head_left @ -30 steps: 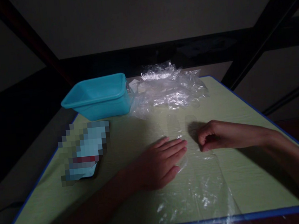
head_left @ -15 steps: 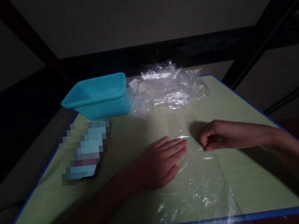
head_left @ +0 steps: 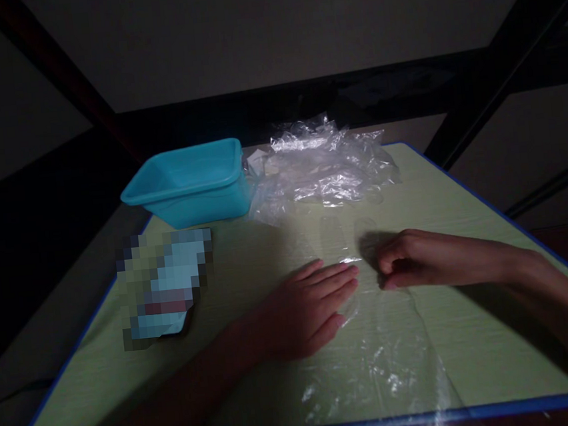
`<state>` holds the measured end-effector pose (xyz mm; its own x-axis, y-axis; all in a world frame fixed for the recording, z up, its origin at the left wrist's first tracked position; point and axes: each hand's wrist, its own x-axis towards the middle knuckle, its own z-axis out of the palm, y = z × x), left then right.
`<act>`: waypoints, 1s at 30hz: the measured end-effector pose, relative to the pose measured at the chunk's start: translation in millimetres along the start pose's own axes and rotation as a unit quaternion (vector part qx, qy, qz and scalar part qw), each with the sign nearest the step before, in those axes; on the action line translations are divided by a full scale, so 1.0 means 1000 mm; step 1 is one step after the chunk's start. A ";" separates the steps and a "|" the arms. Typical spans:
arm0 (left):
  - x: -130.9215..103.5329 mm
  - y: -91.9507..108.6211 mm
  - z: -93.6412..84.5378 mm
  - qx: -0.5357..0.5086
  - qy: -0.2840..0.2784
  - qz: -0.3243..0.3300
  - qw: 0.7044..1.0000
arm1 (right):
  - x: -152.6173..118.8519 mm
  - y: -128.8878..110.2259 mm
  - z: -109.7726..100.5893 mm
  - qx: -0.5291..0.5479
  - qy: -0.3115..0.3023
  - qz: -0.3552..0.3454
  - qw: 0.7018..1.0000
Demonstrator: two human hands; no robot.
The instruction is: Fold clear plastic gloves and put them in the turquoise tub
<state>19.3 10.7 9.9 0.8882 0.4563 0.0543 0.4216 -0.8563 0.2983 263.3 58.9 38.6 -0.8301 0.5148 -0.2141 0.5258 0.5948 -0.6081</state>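
No readable text, label, brand, number or sign in your view. Phone (head_left: 175, 267) on your left: display masked by coarse squares, reddish band across it, no wording you could make out. Blue tub (head_left: 193, 206), plastic sheet (head_left: 395, 356) under your hands, crumpled plastic (head_left: 327, 172) beyond: no legible print. White scrap (head_left: 257, 156) beside tub: too small to read.

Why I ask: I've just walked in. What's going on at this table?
A person's left hand lies flat over clear plastic film on the table. The right hand, curled, seems to pinch the film. Farther back, a heap of crumpled plastic sits beside a turquoise bin; a pixelated flat object lies on the left.
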 end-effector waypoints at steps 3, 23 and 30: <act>0.000 0.000 0.000 0.004 0.000 0.000 1.000 | -0.002 0.000 -0.002 0.033 -0.011 -0.016 0.999; 0.000 -0.001 -0.001 -0.016 0.008 0.002 1.000 | -0.002 0.000 0.000 0.017 -0.006 -0.001 1.000; -0.002 -0.006 -0.001 -0.038 0.054 0.016 0.998 | -0.003 0.001 -0.005 0.084 -0.024 0.016 0.996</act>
<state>14.6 15.0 8.7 0.8744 0.4563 0.1650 0.3756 -0.8518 0.3653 267.0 61.0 42.0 -0.8238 0.4988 -0.2693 0.5167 0.4654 -0.7186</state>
